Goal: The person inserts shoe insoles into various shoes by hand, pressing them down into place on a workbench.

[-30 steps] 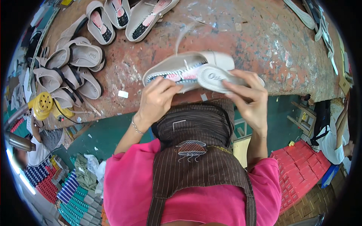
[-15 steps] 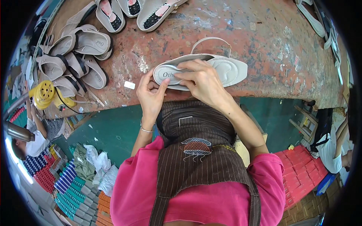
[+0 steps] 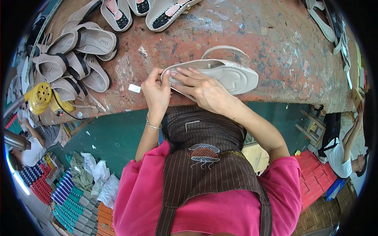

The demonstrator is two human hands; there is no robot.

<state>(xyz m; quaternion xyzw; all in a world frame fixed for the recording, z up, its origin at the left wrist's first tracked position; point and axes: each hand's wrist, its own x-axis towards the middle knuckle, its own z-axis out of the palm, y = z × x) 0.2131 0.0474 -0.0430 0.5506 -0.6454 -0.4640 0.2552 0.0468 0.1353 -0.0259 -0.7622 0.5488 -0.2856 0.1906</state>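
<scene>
A pale beige sandal (image 3: 239,80) lies sideways near the table's front edge, its toe to the right and its thin strap standing off the far side. My left hand (image 3: 156,89) grips the heel end, thumb on top of the insole and fingers round the rim. Across the heel part of the insole (image 3: 214,73) lie the fingers of my right hand (image 3: 205,87), flat and slightly spread. Those fingers cover most of the heel area. The padded front of the insole shows to the right of them.
Several beige sandals (image 3: 98,39) are heaped at the left, near a yellow clog (image 3: 41,96). More shoes (image 3: 167,17) with black-and-pink insides stand at the far edge. A small white label (image 3: 134,88) lies left of my hands. Other sandals (image 3: 323,25) sit far right.
My right hand has gone from bent fingers at the insole's heel to fingers laid flat over it. The left thumb has moved to the heel rim. The sandal has turned slightly.
</scene>
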